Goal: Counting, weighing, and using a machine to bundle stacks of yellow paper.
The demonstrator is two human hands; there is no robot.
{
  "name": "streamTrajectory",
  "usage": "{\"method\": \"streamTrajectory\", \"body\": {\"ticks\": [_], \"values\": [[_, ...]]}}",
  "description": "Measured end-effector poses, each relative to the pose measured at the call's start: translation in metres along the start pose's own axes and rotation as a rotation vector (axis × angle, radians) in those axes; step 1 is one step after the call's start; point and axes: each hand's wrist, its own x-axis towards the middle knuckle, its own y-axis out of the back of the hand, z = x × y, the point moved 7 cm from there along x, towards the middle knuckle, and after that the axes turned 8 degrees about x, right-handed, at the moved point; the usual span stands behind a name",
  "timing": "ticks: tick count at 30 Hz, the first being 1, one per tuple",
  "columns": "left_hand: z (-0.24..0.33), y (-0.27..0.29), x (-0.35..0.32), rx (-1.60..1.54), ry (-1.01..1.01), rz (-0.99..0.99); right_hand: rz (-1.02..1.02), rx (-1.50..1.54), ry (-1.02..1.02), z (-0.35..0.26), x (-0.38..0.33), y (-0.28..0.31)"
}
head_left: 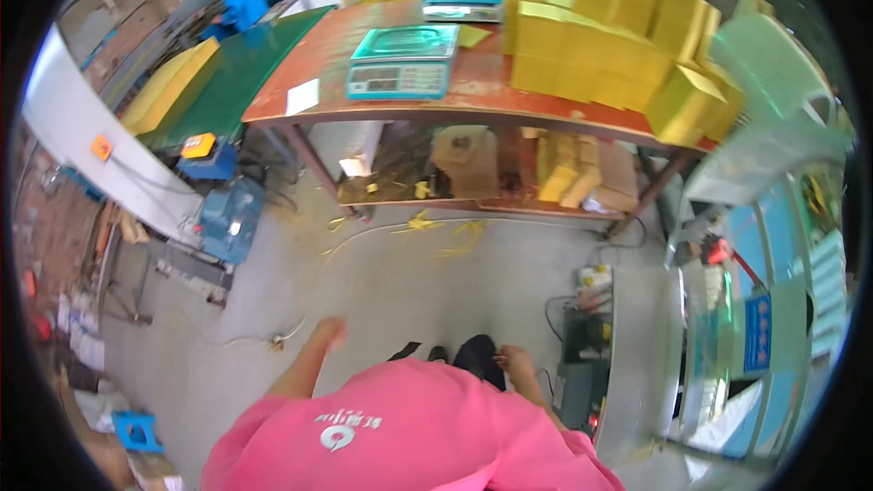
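Observation:
Low in the view, my left hand hangs over the grey floor, its fingers smeared by motion. No held thing shows in it. My right hand is by my dark trouser leg, fingers curled in and nothing visible in them. Neither hand touches the red-topped table ahead. On that table stand a turquoise digital scale and, behind it, a second blue scale. Stacked yellow cardboard boxes fill its right side.
A green conveyor belt with a blue motor runs at the left; a person in blue is beyond it. Metal machinery stands close on my right. A cable and yellow strips lie on the floor. A blue stool is lower left.

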Motion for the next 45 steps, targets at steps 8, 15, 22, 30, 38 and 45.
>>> {"method": "streamTrajectory", "body": {"ticks": [8,15,22,30,38,45], "values": [[0.372,-0.025,0.024,-0.104,-0.398,0.039,0.276,-0.151,-0.224,-0.158,0.112,0.016],[0.446,0.065,0.040,0.128,-0.509,0.526,-0.099,-0.431,-0.204,-0.255,0.190,-0.143],[0.516,0.210,0.117,0.396,-0.541,0.977,-0.489,-0.625,-0.184,-0.265,0.199,-0.402],[0.546,0.298,0.279,0.622,-0.232,0.970,-0.661,-0.571,-0.410,-0.146,0.195,-0.588],[0.535,0.259,0.264,0.859,-0.672,0.786,-0.730,-0.236,-0.393,-0.151,0.202,-0.725],[0.505,0.254,0.225,0.346,-0.765,0.779,-0.662,0.035,-0.355,-0.153,0.224,-0.811]]}}
